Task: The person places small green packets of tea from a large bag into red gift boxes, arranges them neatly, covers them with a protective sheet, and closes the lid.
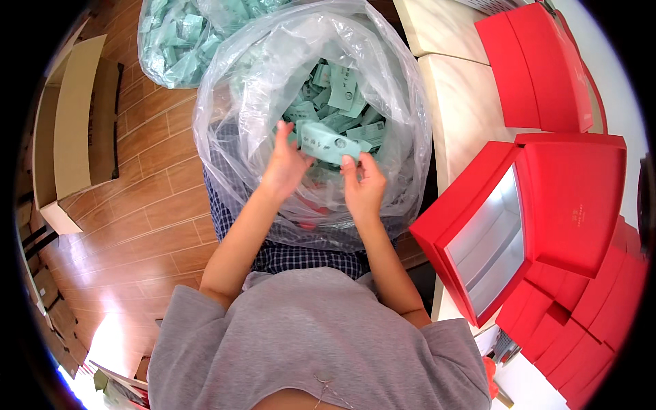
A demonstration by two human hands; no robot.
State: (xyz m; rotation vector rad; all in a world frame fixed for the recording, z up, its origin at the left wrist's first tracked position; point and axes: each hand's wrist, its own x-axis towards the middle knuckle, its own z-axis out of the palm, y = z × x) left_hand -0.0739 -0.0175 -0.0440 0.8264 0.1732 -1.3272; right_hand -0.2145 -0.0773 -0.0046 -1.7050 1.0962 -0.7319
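Note:
A light green printed packet (329,142) hangs above an open clear plastic bag (239,89). My right hand (365,186) pinches the packet's right end between thumb and fingers. Close to its left end is my left hand (288,164), with finger and thumb apart; blur hides whether it touches the packet. Many similar green packets (342,89) lie loose inside the bag, under both hands. The bag's crumpled rim spreads wide around my wrists, and the bag rests against my dark checked trousers (307,260).
A second clear bag of green packets (184,41) sits at the far left. On the right, an open red box (471,205) with a pale interior stands beside a pale tabletop (458,96), near stacked red boxes (574,321). An open cardboard box (78,116) is on the wooden floor (164,205).

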